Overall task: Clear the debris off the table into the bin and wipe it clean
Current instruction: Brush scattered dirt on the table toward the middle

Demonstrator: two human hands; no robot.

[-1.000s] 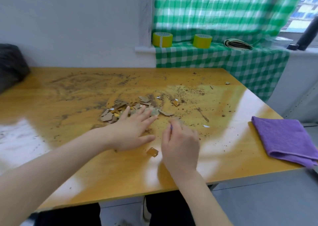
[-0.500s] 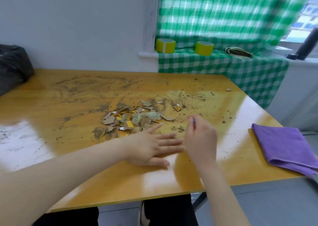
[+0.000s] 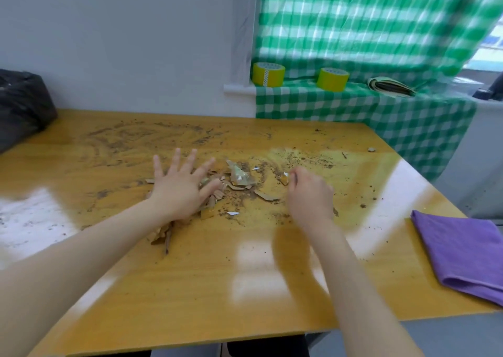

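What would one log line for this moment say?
stage: gathering debris | left hand: fingers spread, on debris | right hand: curled beside it, contents unclear | purple cloth: untouched, right edge of table

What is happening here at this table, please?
A person is gathering debris on the wooden table with bare hands. The left hand, fingers spread, rests on the pile of cardboard scraps. The right hand is curled beside the pile; whether it holds anything is unclear. Loose dirt covers the far half. The purple cloth lies at the right edge, untouched, so wiping has not begun.
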